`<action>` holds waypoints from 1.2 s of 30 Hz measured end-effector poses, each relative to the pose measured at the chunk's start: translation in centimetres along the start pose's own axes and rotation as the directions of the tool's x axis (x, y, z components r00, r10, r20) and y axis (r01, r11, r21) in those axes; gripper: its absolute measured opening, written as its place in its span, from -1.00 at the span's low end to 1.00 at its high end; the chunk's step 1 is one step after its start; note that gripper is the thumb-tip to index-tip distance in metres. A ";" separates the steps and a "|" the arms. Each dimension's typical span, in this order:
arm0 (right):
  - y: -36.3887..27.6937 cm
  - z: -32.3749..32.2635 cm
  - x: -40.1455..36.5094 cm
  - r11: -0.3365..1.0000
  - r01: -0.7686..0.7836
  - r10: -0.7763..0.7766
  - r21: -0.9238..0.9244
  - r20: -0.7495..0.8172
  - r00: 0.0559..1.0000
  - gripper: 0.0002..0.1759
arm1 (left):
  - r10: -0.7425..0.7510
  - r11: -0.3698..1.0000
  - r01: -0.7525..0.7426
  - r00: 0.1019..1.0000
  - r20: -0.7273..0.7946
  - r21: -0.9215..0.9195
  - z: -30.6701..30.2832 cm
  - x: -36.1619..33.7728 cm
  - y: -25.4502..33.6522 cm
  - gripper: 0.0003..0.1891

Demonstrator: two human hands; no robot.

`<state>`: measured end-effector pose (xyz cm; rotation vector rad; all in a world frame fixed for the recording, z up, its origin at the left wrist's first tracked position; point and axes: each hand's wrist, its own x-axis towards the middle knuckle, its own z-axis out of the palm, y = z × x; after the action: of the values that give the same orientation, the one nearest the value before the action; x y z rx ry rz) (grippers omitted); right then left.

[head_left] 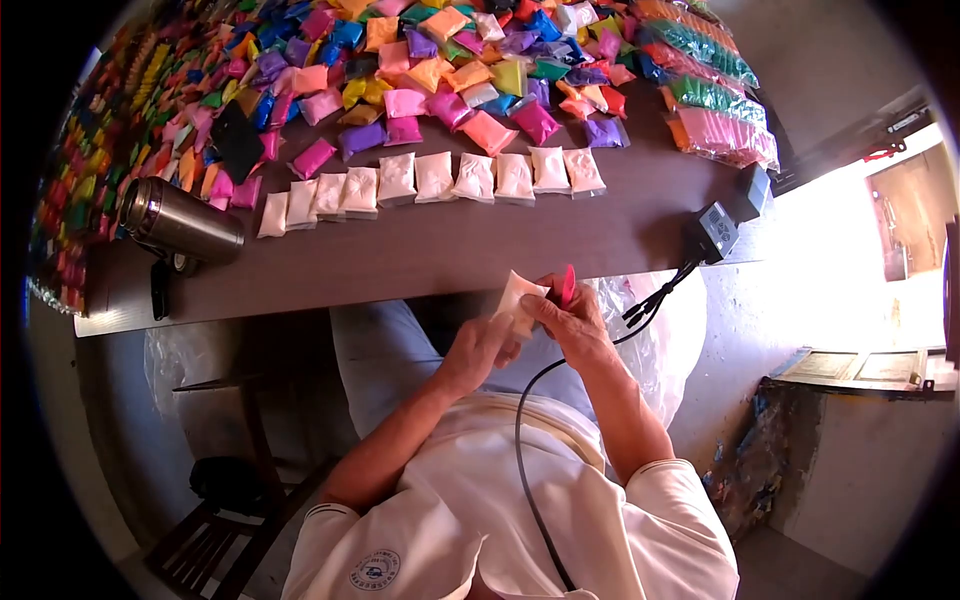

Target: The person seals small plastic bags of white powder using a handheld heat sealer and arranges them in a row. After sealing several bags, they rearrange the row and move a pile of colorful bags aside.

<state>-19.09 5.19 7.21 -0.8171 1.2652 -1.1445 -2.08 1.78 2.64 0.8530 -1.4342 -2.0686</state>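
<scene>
Just off the table's front edge, a small pale packet (519, 298) is held up between my two hands. My right hand (573, 322) is closed on its right side, the thumb lying over the front. A bright pink piece (568, 284), narrow and upright, sticks out from the same hand; its kind is hard to make out. My left hand (478, 352) is closed at the packet's lower left, with its fingertips slightly blurred. On the table, similar pale packets (435, 177) lie in a row.
Heaped coloured packets (430, 75) cover the back of the dark table (350, 250). A steel flask (185, 218) lies at the left. Bundled packets (715, 120) and a black box with cables (716, 232) are on the right. A cable (520, 440) runs across my front. A wooden chair (215, 540) stands lower left.
</scene>
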 end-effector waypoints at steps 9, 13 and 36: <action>0.7 -0.5 0.8 0.968 -0.245 0.240 0.059 0.091 0.967 -0.75 | -0.006 1.000 0.007 1.000 -0.025 0.011 -0.4 0.2 -0.2 -0.46; 1.2 0.9 0.6 0.978 0.040 -0.043 0.204 0.008 0.999 -0.77 | -0.028 0.999 0.029 0.999 0.039 -0.029 -0.1 0.0 -0.3 -0.46; -1.4 0.7 0.3 0.955 -0.022 -0.039 0.296 0.197 0.980 -0.77 | -0.103 0.938 0.152 0.981 0.167 -0.312 -0.4 -0.2 1.6 -0.46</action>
<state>-18.68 4.45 8.59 -0.6924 0.8960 -1.1922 -1.63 1.10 4.08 0.6839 -1.0853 -2.4238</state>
